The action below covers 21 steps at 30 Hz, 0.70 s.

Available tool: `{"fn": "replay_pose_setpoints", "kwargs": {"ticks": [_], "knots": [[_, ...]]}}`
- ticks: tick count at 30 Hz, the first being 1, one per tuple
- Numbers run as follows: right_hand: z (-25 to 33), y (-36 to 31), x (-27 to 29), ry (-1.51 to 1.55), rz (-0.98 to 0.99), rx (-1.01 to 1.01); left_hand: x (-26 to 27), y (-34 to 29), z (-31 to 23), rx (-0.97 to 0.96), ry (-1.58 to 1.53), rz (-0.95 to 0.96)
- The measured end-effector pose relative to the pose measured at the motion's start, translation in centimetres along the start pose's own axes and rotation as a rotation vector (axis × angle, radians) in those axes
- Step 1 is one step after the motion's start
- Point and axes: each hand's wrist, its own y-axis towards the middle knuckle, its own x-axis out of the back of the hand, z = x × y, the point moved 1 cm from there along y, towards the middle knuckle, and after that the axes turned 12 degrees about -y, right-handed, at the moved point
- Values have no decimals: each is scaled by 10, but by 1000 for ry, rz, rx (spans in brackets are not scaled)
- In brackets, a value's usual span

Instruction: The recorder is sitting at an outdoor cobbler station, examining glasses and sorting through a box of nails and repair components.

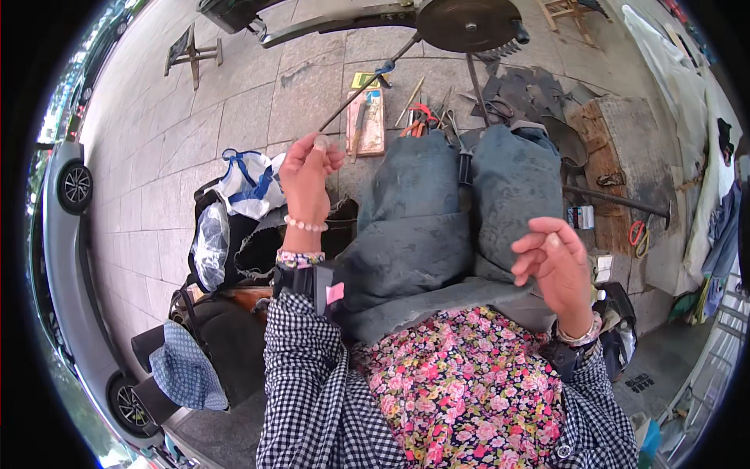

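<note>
My left hand (307,184) is raised over the left side of my lap, its thumb pinched against the fingers. Whatever may lie in that pinch is too small to make out. Above the right side of my lap is my right hand (558,270), with fingers curled and the thumb against them; I cannot see anything between them. The hands are well apart. Beneath them, a worn grey-blue cloth (414,250) covers my lap and knees. Beyond my knees lie red-handled pliers (422,116), and a knife (360,129) rests on a reddish, pale-topped block (375,133).
A dark metal wheel (469,23) on a legged frame stands ahead. Scissors (497,109) and dark leather-like scraps (531,90) lie beyond my right knee. At right are a wooden box (598,156) and red-yellow scissors (639,234); at left, a plastic bag (250,184) and cap (186,367).
</note>
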Motion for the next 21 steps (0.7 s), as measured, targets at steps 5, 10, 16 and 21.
{"fn": "replay_pose_setpoints", "kwargs": {"ticks": [5,10,16,21], "knots": [[8,23,-2,-695,-194,282,33,48,61,311,-37,-210],[2,40,0,-1332,-236,576,49,86,136,603,-23,-282],[4,40,4,-1186,-309,575,61,124,216,713,-5,-370],[5,40,9,-1126,-361,613,71,129,267,810,198,-444]]}}
